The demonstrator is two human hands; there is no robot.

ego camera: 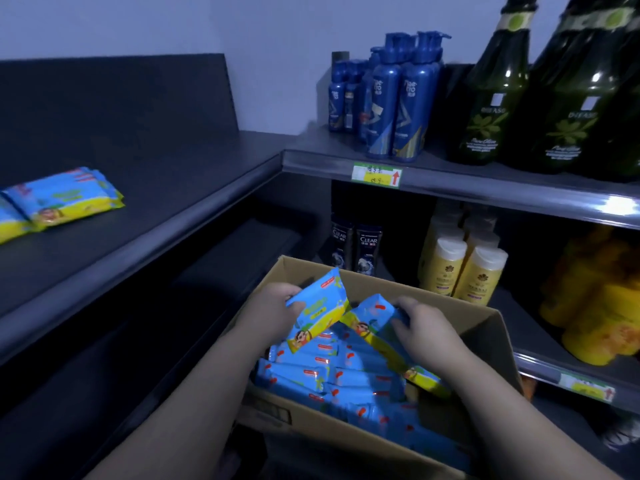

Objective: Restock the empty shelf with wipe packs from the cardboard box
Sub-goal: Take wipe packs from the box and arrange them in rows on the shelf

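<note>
An open cardboard box (pixel 491 327) below me holds several blue and yellow wipe packs (pixel 322 375). My left hand (pixel 273 310) grips one wipe pack (pixel 318 313) by its left edge, tilted up above the pile. Beside it, my right hand (pixel 426 330) grips a second wipe pack (pixel 374 323), which slants down to the right. The dark shelf (pixel 166 188) at upper left carries a few wipe packs (pixel 59 202) lying flat at its left end.
On the right stands a stocked shelving unit: blue pump bottles (pixel 391 98) and dark green bottles (pixel 540 98) on top, black shampoo bottles (pixel 356 247), pale yellow bottles (pixel 464 268) and orange packs (pixel 602 299) below. A lower dark shelf (pixel 114 368) runs under the left one.
</note>
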